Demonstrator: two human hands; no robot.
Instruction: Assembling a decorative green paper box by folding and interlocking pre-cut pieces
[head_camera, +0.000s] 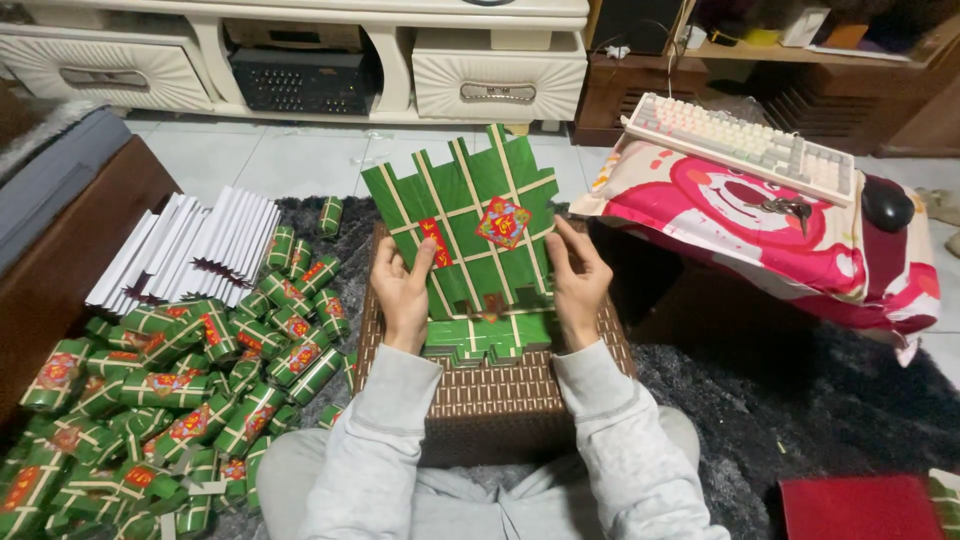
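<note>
Holding a green printed sheet (470, 215) in both hands.

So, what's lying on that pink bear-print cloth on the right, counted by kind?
White keyboard: 1
Black computer mouse: 1
Bunch of keys: 1
Total: 3
</note>
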